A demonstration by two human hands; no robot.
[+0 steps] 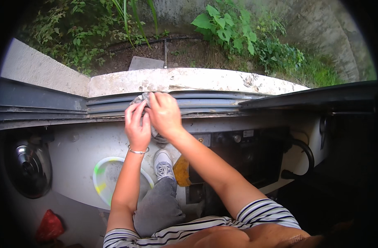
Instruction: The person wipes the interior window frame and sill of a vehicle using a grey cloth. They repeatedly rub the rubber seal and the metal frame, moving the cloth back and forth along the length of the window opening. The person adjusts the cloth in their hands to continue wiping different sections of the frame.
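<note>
A crumpled grey cloth [140,98] is bunched on the grey rails of the window track [205,102]. My right hand [166,113] is closed on it, with the fingers curled down at the track. Close beside it, my left hand [137,127], with a bracelet [138,150] on the wrist, pinches the cloth from the left. The two hands touch or nearly touch. A loose end of the cloth hangs below my hands over the inner edge of the track. My fingertips are partly hidden in the folds.
Beyond the track lies a pale stained sill [197,78], with leafy plants [226,29] outside. A dark window frame [317,99] stands at the right. Below are a white hoop [99,169], a metal lid [26,161], a black appliance [247,157], a red bag [49,226] and my shoe [163,163].
</note>
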